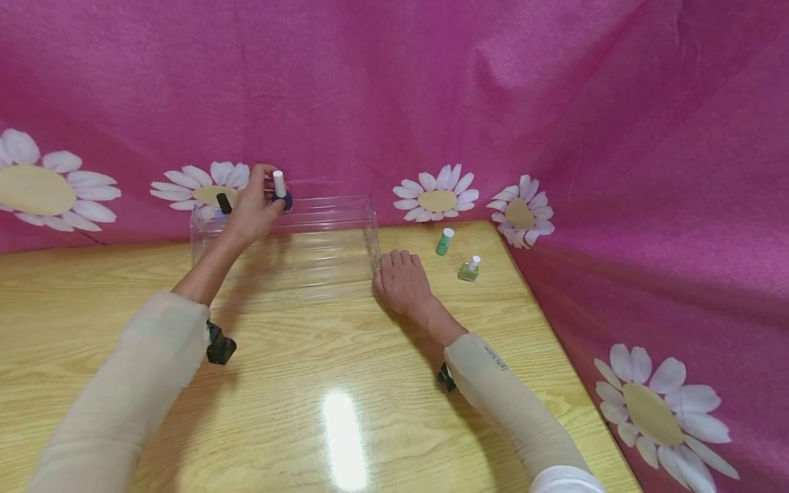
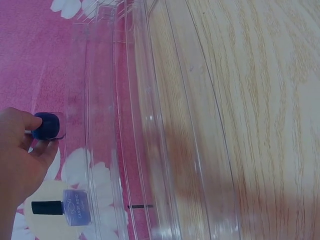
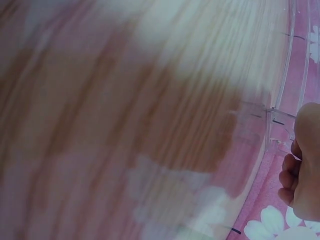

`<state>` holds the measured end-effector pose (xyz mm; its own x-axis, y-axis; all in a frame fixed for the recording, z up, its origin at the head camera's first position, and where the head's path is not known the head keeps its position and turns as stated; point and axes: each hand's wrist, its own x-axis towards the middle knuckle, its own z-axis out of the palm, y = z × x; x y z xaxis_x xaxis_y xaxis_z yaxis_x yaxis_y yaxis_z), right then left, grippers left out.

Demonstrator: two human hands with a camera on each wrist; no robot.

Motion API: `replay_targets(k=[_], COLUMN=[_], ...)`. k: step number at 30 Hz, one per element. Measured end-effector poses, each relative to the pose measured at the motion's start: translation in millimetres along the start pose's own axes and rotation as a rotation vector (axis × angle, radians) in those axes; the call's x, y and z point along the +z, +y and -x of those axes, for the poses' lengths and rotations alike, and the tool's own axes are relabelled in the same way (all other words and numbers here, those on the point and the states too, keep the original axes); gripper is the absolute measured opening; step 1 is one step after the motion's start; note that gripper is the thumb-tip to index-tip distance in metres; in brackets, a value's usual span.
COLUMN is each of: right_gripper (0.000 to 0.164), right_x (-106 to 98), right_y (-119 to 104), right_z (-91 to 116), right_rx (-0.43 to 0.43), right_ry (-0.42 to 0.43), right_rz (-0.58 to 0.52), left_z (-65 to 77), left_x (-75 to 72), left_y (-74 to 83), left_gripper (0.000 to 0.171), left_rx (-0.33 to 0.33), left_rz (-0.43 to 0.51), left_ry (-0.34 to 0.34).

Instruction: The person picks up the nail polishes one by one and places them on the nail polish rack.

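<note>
Left hand (image 1: 249,209) pinched a bottle (image 1: 285,199) at the top of the rack (image 1: 335,220), placement seemingly needing gentle release, right hand (image 1: 403,282) alongside, grip unclear.

In the left wrist view, toward nine o'clock, the bare left hand (image 2: 20,162), cut by the edge, mostly hides the cylindrical white cap (image 2: 28,132) of the squarish dark-blue glass bottle (image 2: 48,126). Between three and four, the right wrist view cuts the bare right hand (image 3: 308,167).

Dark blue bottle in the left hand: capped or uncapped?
Capped: in the head view, the white cap stands on the dark blue bottle held by the left hand.
</note>
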<state>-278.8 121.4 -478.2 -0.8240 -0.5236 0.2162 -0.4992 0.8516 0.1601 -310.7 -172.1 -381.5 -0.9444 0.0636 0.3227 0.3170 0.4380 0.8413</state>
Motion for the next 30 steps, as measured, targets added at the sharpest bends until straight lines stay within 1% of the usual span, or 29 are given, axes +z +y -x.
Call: replay_targets(k=[4, 10, 14, 20, 27, 30], right_gripper=[0.03, 0.029, 0.029, 0.029, 0.028, 0.029], right_x=[-0.1, 0.6, 0.5, -0.6, 0.2, 0.5], right_y=[-0.2, -0.1, -0.6, -1.3, -0.8, -0.2], right_z=[0.2, 0.9, 1.1, 0.9, 0.8, 0.1], right_rx=[0.003, -0.007, -0.003, 0.006, 0.004, 0.006], right_ry=[-0.014, 0.017, 0.013, -0.015, 0.009, 0.001], right_rz=[0.0, 0.005, -0.002, -0.015, -0.028, -0.027], left_z=[0.4, 0.2, 1.1, 1.3, 0.1, -0.1], left_x=[1.0, 1.8, 2.6, 4.4, 5.8, 5.6], left_y=[-0.5, -3.8, -6.0, -9.8, -11.3, -10.5], left_gripper=[0.046, 0.047, 0.047, 0.046, 0.045, 0.045], left_rx=[-0.007, -0.024, -0.032, -0.018, -0.008, -0.01], left_rz=[-0.013, -0.034, -0.048, -0.067, -0.085, -0.089], left_ry=[-0.007, -0.026, -0.041, -0.047, -0.055, -0.063])
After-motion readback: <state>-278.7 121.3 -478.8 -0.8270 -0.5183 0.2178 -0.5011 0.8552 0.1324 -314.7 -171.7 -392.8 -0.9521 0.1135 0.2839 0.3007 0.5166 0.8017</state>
